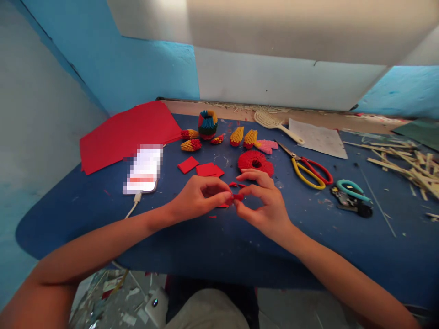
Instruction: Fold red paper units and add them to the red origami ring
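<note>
At the centre of the frame, a small folded red paper piece [237, 197] sits between the left hand [200, 197] and right hand [265, 201], both pinching it, above a blue worktop [192, 246]; a round, spiky red paper ring [246, 161] lies just beyond.

On the near side of the red ring [245, 164], the left hand [197, 198] and right hand [269, 205] nearly meet, thumbs and fingertips pinching. The right hand's upper fingers arch apart. Both bare arms [109, 240] slant inward toward the ring, the left elbow bent.
</note>
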`<act>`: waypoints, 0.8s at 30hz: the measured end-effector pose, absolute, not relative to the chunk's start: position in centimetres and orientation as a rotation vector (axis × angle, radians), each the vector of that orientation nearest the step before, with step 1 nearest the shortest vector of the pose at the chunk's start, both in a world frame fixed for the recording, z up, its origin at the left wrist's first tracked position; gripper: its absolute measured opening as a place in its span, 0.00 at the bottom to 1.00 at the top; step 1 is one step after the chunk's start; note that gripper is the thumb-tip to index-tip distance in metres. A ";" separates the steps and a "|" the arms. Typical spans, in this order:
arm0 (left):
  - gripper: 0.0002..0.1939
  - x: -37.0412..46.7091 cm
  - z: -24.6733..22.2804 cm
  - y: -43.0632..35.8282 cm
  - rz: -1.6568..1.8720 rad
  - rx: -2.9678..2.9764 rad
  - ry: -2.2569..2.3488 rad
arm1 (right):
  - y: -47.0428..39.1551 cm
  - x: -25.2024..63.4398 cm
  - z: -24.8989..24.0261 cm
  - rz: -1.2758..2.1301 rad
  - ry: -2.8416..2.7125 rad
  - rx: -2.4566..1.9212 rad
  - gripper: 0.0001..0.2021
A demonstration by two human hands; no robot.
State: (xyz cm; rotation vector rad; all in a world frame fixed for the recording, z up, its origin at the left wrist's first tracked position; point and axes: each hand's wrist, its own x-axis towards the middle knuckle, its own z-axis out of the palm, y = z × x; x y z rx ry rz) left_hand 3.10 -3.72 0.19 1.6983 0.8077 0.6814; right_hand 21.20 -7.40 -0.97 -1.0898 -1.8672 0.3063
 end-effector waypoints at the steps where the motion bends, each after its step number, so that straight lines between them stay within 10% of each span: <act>1: 0.10 3.1 0.2 -3.7 0.648 1.726 0.824 | -7.4 21.1 -1.0 0.295 -1.879 -1.087 0.03; 24: 0.06 2.8 0.2 -3.4 0.530 1.722 0.791 | -6.8 21.6 -1.7 0.925 -1.680 -1.128 0.02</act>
